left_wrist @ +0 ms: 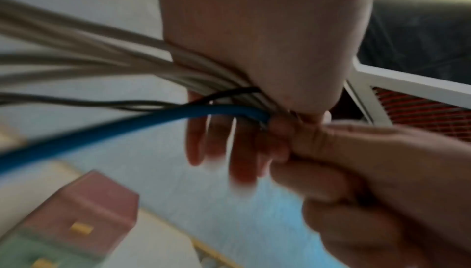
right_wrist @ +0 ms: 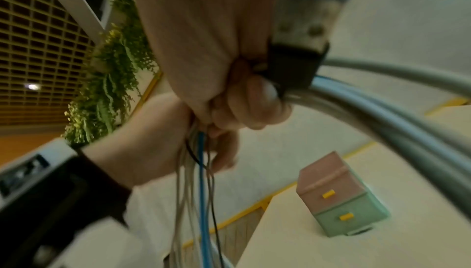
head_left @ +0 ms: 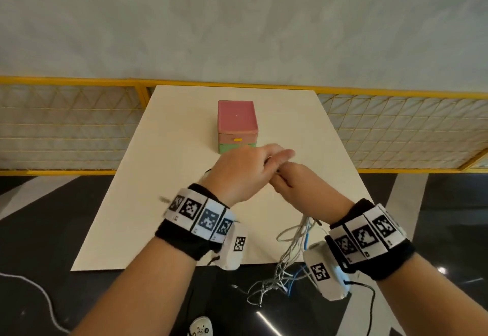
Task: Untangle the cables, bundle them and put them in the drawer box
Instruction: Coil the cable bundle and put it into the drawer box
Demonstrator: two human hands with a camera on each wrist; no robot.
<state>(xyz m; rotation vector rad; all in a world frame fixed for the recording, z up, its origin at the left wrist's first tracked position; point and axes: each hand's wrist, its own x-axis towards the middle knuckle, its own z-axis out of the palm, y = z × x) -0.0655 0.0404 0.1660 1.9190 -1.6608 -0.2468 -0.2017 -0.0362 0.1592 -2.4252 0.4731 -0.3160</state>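
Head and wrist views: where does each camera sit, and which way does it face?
Head: worn on head, faces forward-down at the table; forearms, left hand, right hand show.
Left wrist: faces along the left hand at the cables; right hand shows.
Right wrist: faces along the right hand; left hand shows.
Shared: all show the drawer box.

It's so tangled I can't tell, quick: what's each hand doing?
Left hand: holds the cables.
Right hand: fist gripping the same cables.

The drawer box stands on the far middle of the table. Nearer, the left hand and right hand meet above the table. The cables hang from them past the near edge, on the right side.
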